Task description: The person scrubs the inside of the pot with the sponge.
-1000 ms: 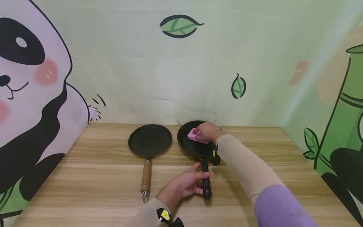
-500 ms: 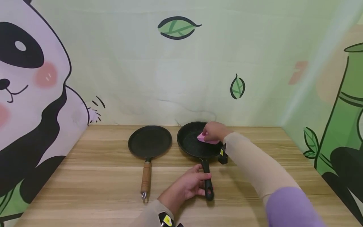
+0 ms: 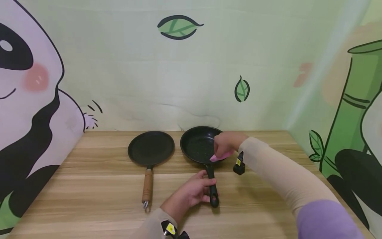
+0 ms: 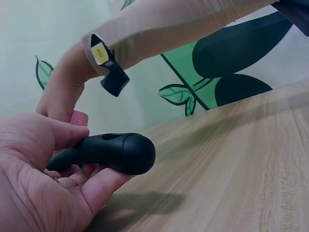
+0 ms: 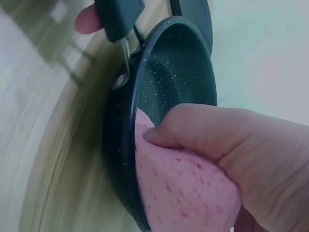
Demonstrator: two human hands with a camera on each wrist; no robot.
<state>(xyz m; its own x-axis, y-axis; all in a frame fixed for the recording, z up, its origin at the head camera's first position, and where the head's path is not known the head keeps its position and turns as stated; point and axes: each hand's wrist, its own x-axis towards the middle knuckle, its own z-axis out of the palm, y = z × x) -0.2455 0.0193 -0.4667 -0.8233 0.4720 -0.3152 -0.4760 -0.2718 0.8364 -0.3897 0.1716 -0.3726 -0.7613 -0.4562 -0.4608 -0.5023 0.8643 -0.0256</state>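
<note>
A black speckled frying pan (image 3: 197, 144) sits on the wooden table, its handle toward me. My left hand (image 3: 197, 190) holds that black handle (image 4: 118, 152), thumb on top and fingers underneath. In my right hand (image 3: 226, 143) is a pink sponge (image 5: 186, 186), gripped with the thumb on its face. The sponge lies against the inside of the pan's near right wall, bent at the rim in the right wrist view. Left of this pan lies a flat black griddle pan (image 3: 151, 147) with a wooden handle (image 3: 147, 186); neither hand touches it.
The wood-grain table (image 3: 104, 186) runs back to a wall covering (image 3: 134, 66) printed with a panda, leaves and bamboo. A black camera mount (image 3: 238, 164) is strapped to the right wrist, another (image 3: 173, 229) to the left.
My right hand has drawn the sponge from the middle of the pan rightward and nearer, to the near right wall. The left hand keeps its hold on the handle. The head view has shifted slightly.
</note>
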